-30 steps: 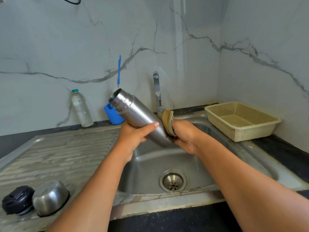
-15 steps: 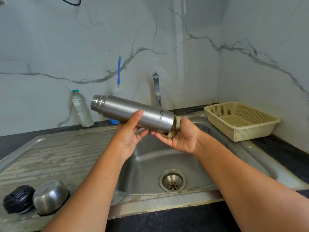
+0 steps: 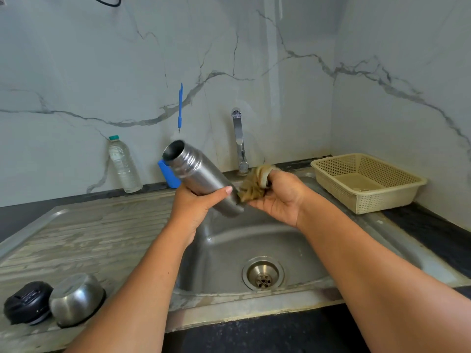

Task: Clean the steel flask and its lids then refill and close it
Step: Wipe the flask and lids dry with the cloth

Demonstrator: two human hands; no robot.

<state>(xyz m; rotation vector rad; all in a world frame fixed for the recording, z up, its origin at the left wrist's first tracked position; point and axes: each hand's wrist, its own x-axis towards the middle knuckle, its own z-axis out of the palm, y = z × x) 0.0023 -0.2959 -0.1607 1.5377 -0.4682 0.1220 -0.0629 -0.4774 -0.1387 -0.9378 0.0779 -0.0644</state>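
Our left hand (image 3: 196, 202) is wrapped round the lower body of the steel flask (image 3: 201, 179), thumb laid across its upper side, and holds it in the air above the sink basin (image 3: 229, 250). The flask is tilted, with its open threaded mouth up and to the left and its base down to the right. Our right hand (image 3: 277, 197) clutches a brownish scrubber (image 3: 252, 186), fingers curled into it. The scrubber sits right at the flask's base, though we cannot tell whether it touches the metal. Below both hands we see the round drain (image 3: 263, 273), and behind them the tap (image 3: 238, 138) stands at the basin's back rim. On the ribbed drainboard (image 3: 89, 238) to the left, near its front edge, the 2 lids lie side by side: a steel cup lid (image 3: 76, 299), dome up, and a black lid (image 3: 26, 301) just left of it. Farther back, a clear plastic bottle (image 3: 124, 164) stands against the marble wall (image 3: 305, 72), a blue holder (image 3: 167, 174) shows behind the flask, and a thin blue tool (image 3: 180, 108) hangs above it. To the right of the sink, a cream perforated basket (image 3: 382, 200) rests on the dark tabletop (image 3: 433, 230).
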